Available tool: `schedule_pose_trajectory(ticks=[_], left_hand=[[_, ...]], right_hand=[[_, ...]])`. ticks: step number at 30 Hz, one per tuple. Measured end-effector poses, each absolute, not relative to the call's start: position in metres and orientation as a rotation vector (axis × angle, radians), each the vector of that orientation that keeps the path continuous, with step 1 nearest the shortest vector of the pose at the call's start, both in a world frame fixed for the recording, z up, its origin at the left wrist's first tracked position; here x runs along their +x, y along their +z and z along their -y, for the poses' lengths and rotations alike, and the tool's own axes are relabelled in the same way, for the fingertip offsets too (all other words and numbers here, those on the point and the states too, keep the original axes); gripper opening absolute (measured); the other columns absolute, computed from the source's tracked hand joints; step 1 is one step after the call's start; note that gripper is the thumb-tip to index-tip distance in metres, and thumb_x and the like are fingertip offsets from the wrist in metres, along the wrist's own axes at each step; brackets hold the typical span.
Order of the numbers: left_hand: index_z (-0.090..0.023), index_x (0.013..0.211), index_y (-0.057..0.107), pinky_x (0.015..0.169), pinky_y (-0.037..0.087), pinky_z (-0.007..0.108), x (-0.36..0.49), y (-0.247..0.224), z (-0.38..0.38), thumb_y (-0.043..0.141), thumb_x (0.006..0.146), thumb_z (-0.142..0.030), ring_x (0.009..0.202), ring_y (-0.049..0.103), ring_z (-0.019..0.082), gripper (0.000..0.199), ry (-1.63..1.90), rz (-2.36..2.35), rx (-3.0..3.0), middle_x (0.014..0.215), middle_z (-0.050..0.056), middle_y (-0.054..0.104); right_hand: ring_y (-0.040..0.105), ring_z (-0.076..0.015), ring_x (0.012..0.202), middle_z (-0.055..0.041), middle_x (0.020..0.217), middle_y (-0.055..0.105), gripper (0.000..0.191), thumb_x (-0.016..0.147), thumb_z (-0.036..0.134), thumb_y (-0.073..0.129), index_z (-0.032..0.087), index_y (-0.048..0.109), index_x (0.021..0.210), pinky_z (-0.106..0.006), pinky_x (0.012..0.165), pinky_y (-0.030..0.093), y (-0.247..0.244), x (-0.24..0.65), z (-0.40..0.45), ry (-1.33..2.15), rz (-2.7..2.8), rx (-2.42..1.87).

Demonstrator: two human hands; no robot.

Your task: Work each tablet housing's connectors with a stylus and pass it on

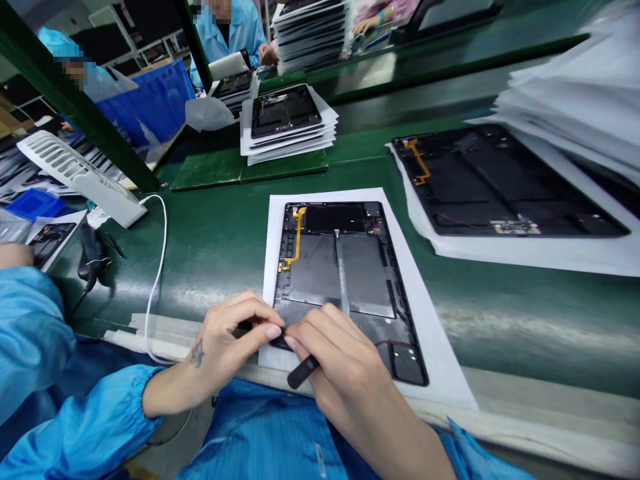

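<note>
A black tablet housing (320,267) with an orange flex cable (299,235) lies on a white sheet (435,353) in front of me. Over its near left corner, my left hand (240,333) pinches a small dark piece between thumb and index finger; what it is cannot be made out. My right hand (333,347) meets it there, fingers closed around a black handheld tool (303,372) whose blunt end sticks out below the palm. The fingertips of both hands nearly touch and hide that corner of the housing.
Another housing (485,180) lies on sheets at the right, beside a paper stack (580,100). Stacked housings (285,113) stand at the back. A white fan (83,177) with a cable (163,267) is at left, near a co-worker's sleeve (30,333).
</note>
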State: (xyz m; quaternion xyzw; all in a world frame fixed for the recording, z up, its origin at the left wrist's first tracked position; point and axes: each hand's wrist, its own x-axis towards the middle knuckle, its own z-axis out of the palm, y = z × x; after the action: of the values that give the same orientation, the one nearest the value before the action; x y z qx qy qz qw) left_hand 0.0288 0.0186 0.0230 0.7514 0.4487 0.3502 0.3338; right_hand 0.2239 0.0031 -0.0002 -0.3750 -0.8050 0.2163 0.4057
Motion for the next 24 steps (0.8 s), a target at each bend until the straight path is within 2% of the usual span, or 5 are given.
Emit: schedule_pose_trajectory(ticks=[4,7,11,16,24], left_hand=[[-0.020,0.090,0.068,0.066,0.045,0.017,0.030,0.027,-0.019,0.062,0.098,-0.022,0.073,0.060,0.008,0.011,0.918,-1.171,2.051,0.081,-0.002,0.065],[-0.018,0.091,0.065,0.068,0.046,0.018,0.028,0.029,-0.020,0.059,0.099,-0.017,0.074,0.060,0.009,0.010,0.888,-1.169,2.204,0.083,-0.001,0.064],[-0.014,0.096,0.061,0.073,0.049,0.021,0.022,0.025,-0.018,0.056,0.099,-0.010,0.079,0.059,0.011,0.007,0.829,-1.109,2.454,0.086,0.003,0.063],[-0.013,0.103,0.059,0.074,0.052,0.026,0.016,0.019,-0.014,0.052,0.099,-0.006,0.082,0.057,0.015,0.010,0.756,-1.063,2.719,0.090,0.006,0.062],[-0.011,0.111,0.060,0.070,0.054,0.028,0.017,0.028,-0.014,0.043,0.102,-0.008,0.079,0.057,0.016,0.019,0.612,-1.018,2.909,0.091,0.009,0.064]], right_hand=[[0.042,-0.0172,0.077,-0.0021,0.080,0.053,0.024,0.096,-0.001,0.044,0.018,0.052,0.082,-0.032,0.071,0.035,0.003,0.225,-0.003,0.492,2.051,-0.957],[0.044,-0.0188,0.078,-0.0044,0.086,0.058,0.017,0.098,0.005,0.046,0.014,0.061,0.098,-0.034,0.071,0.036,0.003,0.231,0.000,0.393,2.085,-0.992],[0.047,-0.0206,0.084,-0.0073,0.094,0.061,0.031,0.096,0.001,0.040,0.011,0.061,0.116,-0.035,0.073,0.039,0.000,0.241,0.005,0.339,2.170,-0.960],[0.052,-0.0228,0.088,-0.0096,0.100,0.065,0.041,0.098,0.000,0.029,0.009,0.062,0.121,-0.040,0.080,0.042,-0.003,0.241,0.006,0.185,2.291,-0.917],[0.051,-0.0222,0.080,-0.0119,0.094,0.066,0.043,0.100,0.004,0.026,0.006,0.066,0.115,-0.037,0.068,0.040,-0.003,0.232,0.001,-0.024,2.318,-0.901]])
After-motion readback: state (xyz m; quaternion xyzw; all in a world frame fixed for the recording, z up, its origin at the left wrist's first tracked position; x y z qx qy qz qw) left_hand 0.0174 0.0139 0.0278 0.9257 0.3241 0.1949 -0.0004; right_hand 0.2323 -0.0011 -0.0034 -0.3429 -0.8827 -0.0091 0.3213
